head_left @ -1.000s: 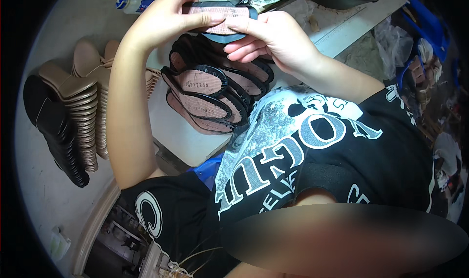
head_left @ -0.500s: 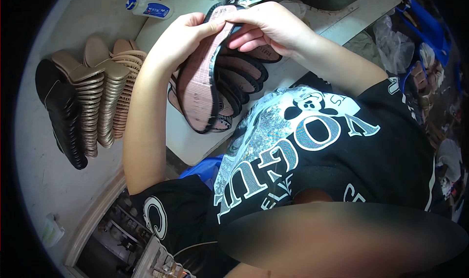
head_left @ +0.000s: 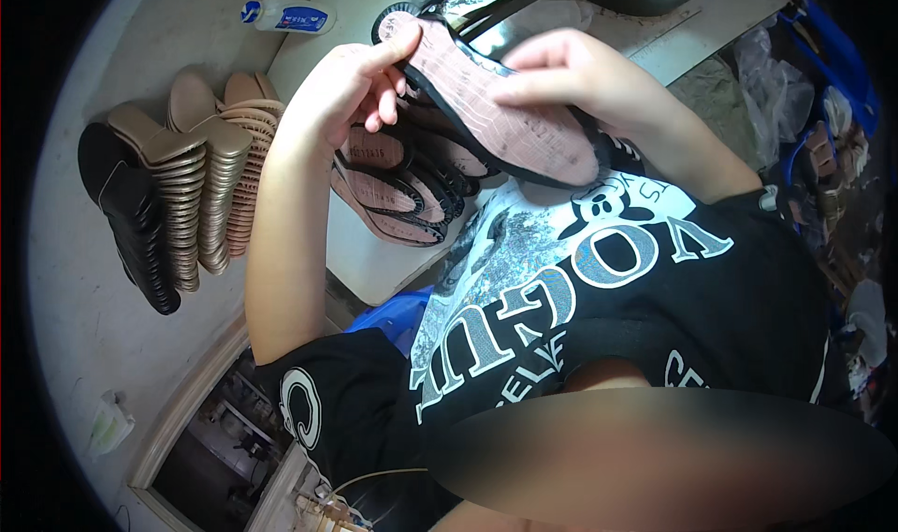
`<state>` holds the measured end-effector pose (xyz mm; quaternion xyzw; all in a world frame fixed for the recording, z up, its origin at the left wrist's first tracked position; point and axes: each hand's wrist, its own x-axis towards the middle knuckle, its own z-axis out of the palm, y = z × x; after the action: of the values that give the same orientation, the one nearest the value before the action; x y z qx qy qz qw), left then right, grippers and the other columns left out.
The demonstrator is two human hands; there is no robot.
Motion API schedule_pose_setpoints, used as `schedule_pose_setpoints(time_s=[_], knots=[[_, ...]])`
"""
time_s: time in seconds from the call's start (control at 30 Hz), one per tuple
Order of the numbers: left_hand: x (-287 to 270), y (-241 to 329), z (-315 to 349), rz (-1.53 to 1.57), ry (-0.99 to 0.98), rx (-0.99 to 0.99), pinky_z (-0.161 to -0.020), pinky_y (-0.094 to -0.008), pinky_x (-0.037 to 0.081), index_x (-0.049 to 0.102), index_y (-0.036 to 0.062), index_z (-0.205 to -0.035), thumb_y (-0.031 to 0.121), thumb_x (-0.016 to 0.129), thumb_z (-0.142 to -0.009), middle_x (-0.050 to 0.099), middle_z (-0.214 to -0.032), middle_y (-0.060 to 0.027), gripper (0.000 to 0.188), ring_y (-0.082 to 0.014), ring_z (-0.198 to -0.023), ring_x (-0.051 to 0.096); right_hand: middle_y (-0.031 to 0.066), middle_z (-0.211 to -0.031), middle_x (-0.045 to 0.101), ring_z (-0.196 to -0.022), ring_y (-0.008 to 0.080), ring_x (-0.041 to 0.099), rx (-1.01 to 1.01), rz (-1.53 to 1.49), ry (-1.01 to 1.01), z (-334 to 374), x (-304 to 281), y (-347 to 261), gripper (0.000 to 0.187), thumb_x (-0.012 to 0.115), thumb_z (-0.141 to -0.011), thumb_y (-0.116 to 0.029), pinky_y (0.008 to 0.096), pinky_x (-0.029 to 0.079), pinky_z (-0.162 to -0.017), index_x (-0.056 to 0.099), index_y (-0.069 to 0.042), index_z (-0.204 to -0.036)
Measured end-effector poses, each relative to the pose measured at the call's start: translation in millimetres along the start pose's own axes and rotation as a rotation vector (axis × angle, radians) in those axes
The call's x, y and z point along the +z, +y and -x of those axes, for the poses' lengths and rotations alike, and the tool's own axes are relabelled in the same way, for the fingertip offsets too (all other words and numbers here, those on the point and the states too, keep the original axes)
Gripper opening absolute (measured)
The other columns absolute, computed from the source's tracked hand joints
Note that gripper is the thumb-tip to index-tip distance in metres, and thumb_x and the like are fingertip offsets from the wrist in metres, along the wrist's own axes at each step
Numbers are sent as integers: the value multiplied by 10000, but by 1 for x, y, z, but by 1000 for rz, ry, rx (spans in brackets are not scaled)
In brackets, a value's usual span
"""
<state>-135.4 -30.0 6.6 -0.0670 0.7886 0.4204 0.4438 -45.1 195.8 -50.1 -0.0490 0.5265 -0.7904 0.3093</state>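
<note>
Above the insole stack point(head_left: 398, 200), left hand point(head_left: 351, 87) and right hand point(head_left: 571, 69) pinch one pink insole point(head_left: 496, 111)

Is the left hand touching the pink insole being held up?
Touching. The head view shows the left hand pinching the top end of the pink insole, its fingertip pressed on the edge.

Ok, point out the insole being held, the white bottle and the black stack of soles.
insole point(head_left: 496, 111), head view, middle of its pink surface
white bottle point(head_left: 285, 15), head view, middle of its body
black stack of soles point(head_left: 131, 218), head view, top of the pile
</note>
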Motion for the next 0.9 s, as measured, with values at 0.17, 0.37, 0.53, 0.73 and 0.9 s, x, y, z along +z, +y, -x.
schedule_pose_setpoints(time_s=[0.17,0.37,0.53,0.73,0.9], knots=[[1,2,1,25,46,38,-318,-209,282,561,39,-567,498,629,-818,507,-416,-46,528,-86,-292,393,46,-828,665,-732,70,598,56,-28,76,28,-1,-2,300,676,-831,-226,197,470,-670,659,33,-980],[-10,1,-12,-61,234,117,-328,-224,255,542,42,-555,520,687,-753,424,-386,-8,538,-81,-308,366,72,-857,671,-720,75,615,-32,-82,135,9,-6,3,303,660,-845,-220,210,492,-668,649,45,-993],[-18,0,-16,-17,356,186,-358,-224,232,508,84,-561,518,678,-771,401,-397,11,510,-73,-327,325,59,-836,663,-705,76,606,-91,-145,161,-20,9,11,302,654,-849,-226,217,489,-637,645,47,-980],[-13,-58,16,442,494,442,-390,-220,331,561,19,-782,408,459,-948,519,-510,-41,435,-106,-402,449,4,-834,642,-740,37,547,-117,35,55,-22,42,15,298,647,-857,-243,203,450,-671,643,18,-1000],[-15,-228,48,264,1259,271,-815,-354,424,551,-23,-1001,442,469,-928,562,-1000,-187,478,-245,-913,544,91,-943,595,-947,141,546,-378,368,-100,-27,85,1,332,582,-898,-275,280,429,-852,578,46,-982]])
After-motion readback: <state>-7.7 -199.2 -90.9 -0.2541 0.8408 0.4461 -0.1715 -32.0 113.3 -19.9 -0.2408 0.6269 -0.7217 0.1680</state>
